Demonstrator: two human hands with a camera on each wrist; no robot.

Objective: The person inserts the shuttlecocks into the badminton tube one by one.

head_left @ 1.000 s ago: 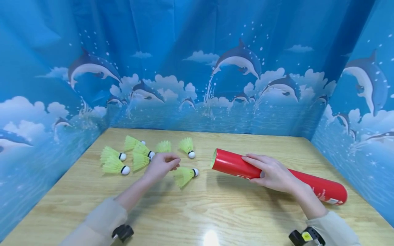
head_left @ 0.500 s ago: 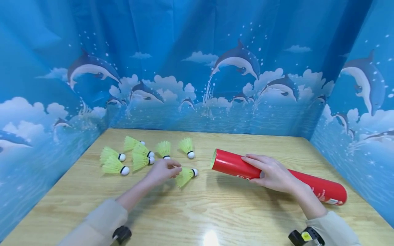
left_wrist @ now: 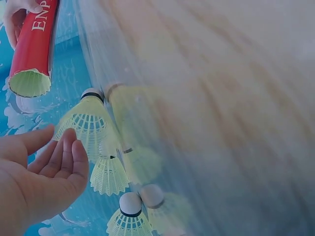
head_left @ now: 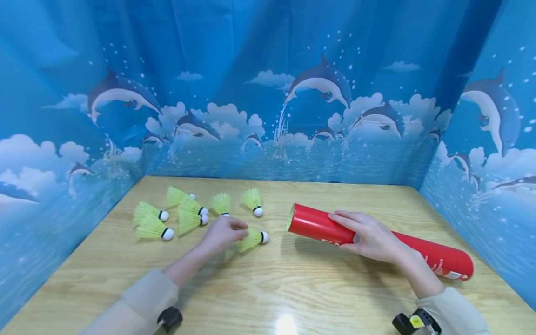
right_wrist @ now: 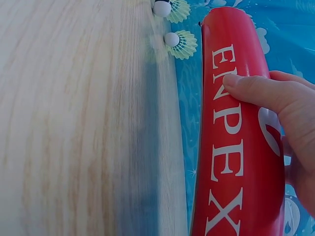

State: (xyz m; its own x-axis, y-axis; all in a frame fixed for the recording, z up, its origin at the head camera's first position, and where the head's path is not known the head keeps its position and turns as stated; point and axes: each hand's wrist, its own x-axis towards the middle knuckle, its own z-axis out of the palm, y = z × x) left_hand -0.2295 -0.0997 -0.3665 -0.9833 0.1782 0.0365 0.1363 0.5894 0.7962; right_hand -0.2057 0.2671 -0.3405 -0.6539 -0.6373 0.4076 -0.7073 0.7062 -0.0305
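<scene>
My left hand (head_left: 226, 232) hovers at the skirt of a yellow-green shuttlecock (head_left: 253, 239), which lies with its white cork pointing right. In the left wrist view, the thumb and loosely bent fingers (left_wrist: 64, 160) overlap the skirt edge with a gap between them. My right hand (head_left: 370, 235) grips a long red shuttlecock tube (head_left: 314, 224) from above, thumb on the near side. The tube's open end faces left and is raised off the table; its far end rests at the right. Pale green skirt shows inside the mouth (left_wrist: 30, 82) in the left wrist view.
More shuttlecocks lie on the wooden table (head_left: 268, 288): a cluster of several at the left, including one front shuttlecock (head_left: 152, 228), and two behind my left hand, one (head_left: 220, 203) beside another (head_left: 251, 200). A blue dolphin-print curtain (head_left: 268, 93) encloses the table's back and sides.
My left hand has drifted slightly right and nearer me, so its fingertips now overlap the near shuttlecock's skirt. The right hand and the tube have stayed in place.
</scene>
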